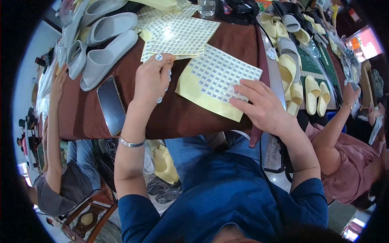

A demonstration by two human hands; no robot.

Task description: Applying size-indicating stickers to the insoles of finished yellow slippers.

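Note:
A pale yellow sheet of small round white stickers (221,75) lies at a slant on the brown tablecloth, its lower left part bare of stickers. Over its right side rests my right hand (267,107), fingers spread and their tips touching the sheet. My left hand (152,79) is closed, its fingers curled beside the edge of a pile of similar sticker sheets (178,34). One round sticker (159,57) clings to a finger of that hand, and several more run down its side toward the wrist. What its fingertips hold, if anything, cannot be made out.
A phone (111,105) lies left of my left forearm. Several grey slippers (107,58) are heaped at the far left, near a clear cup (206,9) at the back. Yellow slippers (312,95) sit on the table to the right. One person (344,162) works at right, another (67,184) at left.

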